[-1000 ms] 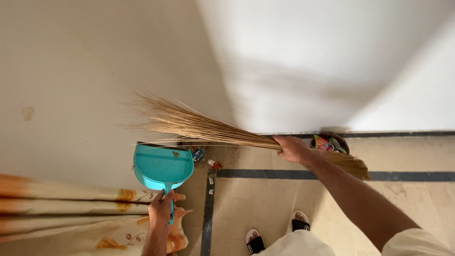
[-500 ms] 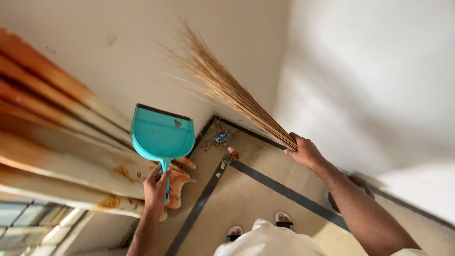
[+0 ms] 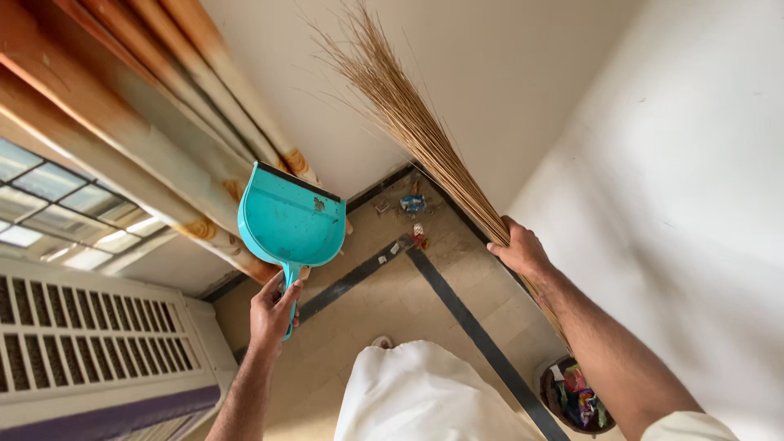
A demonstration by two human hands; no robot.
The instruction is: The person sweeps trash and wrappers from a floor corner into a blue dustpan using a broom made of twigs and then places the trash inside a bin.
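Two hands grip: left hand fingers clenched around the turquoise dustpan, right hand grasping the straw broom above corner litter.

dustpan: 1 | broom: 1 | bin: 1 | litter scraps: several (too small to count)

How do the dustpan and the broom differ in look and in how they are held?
The dustpan is smooth turquoise plastic, a broad scoop with a dark front edge; the broom is a tan bundle of thin stiff straws that fans out. The left hand grips the dustpan by its short handle; the right hand clasps the broom around its bundled straws. Both are lifted off the floor, above the litter in the corner.
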